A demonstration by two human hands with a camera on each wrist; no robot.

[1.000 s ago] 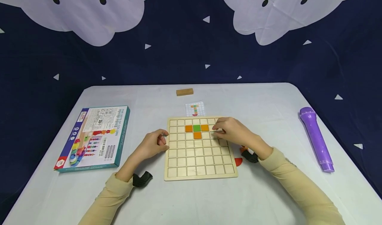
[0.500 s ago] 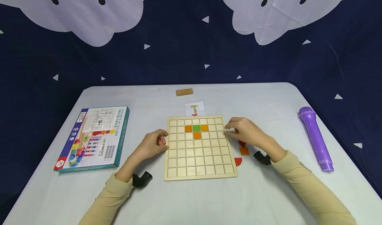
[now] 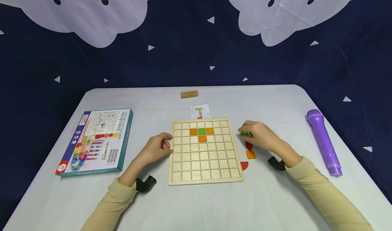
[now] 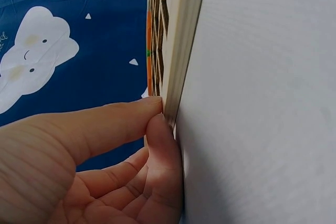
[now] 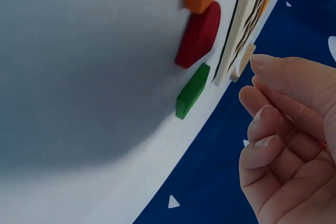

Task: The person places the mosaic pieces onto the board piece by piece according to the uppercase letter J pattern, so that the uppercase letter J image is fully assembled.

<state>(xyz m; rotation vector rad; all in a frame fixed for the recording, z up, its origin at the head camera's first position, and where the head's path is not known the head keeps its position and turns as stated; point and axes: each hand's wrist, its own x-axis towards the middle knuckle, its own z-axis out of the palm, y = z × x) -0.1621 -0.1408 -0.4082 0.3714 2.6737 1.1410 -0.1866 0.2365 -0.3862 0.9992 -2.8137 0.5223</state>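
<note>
A pale wooden grid board (image 3: 206, 182) lies on the white table. Set in its upper cells are several orange tiles (image 3: 193, 132) and one green tile (image 3: 201, 131). My left hand (image 3: 154, 147) touches the board's left edge with thumb and index fingertips, spread apart along it. Right of the board, my right hand (image 3: 260, 134) hovers over a loose green tile (image 3: 245, 133). In the right wrist view that green tile (image 5: 193, 92) lies flat, apart from my loosely bent fingers (image 5: 257, 153). Beside it are a round-edged red piece (image 3: 249, 146) and an orange tile (image 3: 250, 154).
Another red piece (image 3: 244, 165) lies against the board's right side. Beyond the board are a pattern card (image 3: 200, 112) and a wooden block (image 3: 189, 94). A toy box (image 3: 95, 141) stands at the left, a purple tube (image 3: 325, 144) at the right.
My right hand has moved from over the board's upper right to the loose pieces beside it, uncovering the orange tile and red piece. My left hand stays at the board's edge.
</note>
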